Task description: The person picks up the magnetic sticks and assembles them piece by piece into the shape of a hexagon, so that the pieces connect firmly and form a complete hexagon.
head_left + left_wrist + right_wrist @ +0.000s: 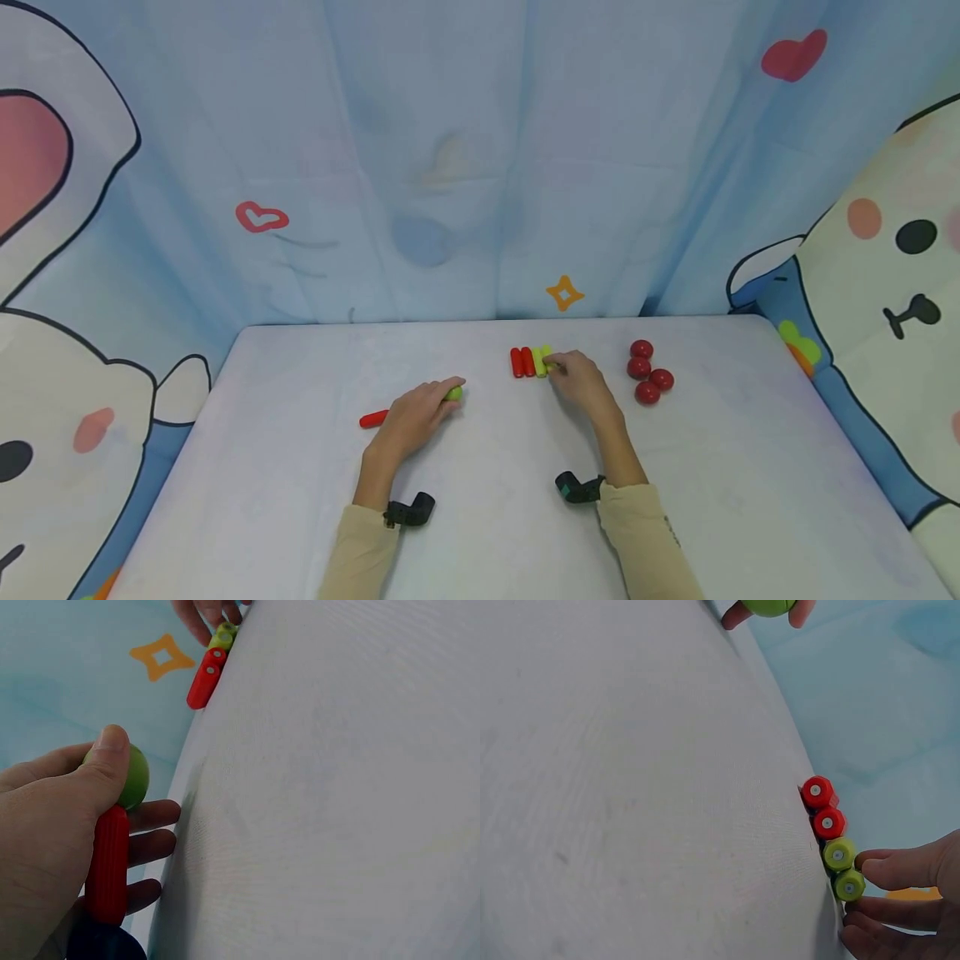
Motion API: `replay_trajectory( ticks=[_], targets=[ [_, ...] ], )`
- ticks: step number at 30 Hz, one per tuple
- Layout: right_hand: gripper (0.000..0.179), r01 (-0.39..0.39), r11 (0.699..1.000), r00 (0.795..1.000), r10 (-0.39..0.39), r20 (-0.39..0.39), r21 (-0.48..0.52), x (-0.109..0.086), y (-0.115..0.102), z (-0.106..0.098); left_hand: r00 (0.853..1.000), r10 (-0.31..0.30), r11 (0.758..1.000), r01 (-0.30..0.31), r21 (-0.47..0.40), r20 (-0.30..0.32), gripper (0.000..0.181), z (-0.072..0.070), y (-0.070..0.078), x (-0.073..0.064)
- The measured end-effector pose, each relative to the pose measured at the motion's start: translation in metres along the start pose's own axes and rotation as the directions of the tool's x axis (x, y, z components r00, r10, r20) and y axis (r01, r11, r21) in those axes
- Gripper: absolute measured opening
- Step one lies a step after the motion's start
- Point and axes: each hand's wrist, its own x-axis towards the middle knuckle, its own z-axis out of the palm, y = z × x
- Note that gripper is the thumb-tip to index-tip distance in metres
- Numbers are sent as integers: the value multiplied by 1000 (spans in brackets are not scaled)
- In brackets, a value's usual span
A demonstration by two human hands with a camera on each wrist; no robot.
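My left hand point(420, 412) holds a red ridged stick point(109, 866) with a green ball point(135, 778) at its end. The thumb presses the ball, and the red end sticks out on the far left of the hand in the head view. My right hand point(579, 383) is at the row of short sticks at the back of the table, its thumb and fingers around the outer light green stick point(849, 886). Beside that lie another light green stick point(838, 854) and two red sticks, an inner one point(829, 823) and an outer one point(817, 792).
Several dark red balls point(647, 392) lie in a loose cluster to the right of my right hand. The white table point(495, 500) ends at a light blue curtain point(450, 250) with cartoon figures. Each wrist carries a small black camera, like the left one point(411, 510).
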Motion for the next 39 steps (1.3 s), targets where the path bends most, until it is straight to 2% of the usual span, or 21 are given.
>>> replay_trajectory(
  ticks=[7,14,19,26,33,36,39],
  targets=[
    [36,-22,1000,999,22,-37,1,0,0,2,1000,0,1000,0,0,7,41,0,-1,0],
    [34,-112,992,991,107,-81,-62,-6,1,-3,1000,7,1000,-7,-9,-2,41,1,0,1],
    [24,-160,981,984,150,-100,-109,-10,2,-9,1000,7,1000,-7,-4,5,39,1,0,1],
    [19,-153,985,986,147,-82,-81,-8,9,-12,1000,-4,1000,4,-11,0,39,2,0,0],
    [35,-161,985,986,158,-60,-60,-3,12,-12,1000,9,1000,-9,-2,-10,38,2,0,0],
    [41,-142,989,987,139,-85,-42,-2,17,-11,1000,16,1000,-16,1,-15,38,2,-1,0],
    [42,-106,994,983,107,-148,11,0,22,-13,1000,18,1000,-18,7,-18,38,3,-1,0]
  ],
)
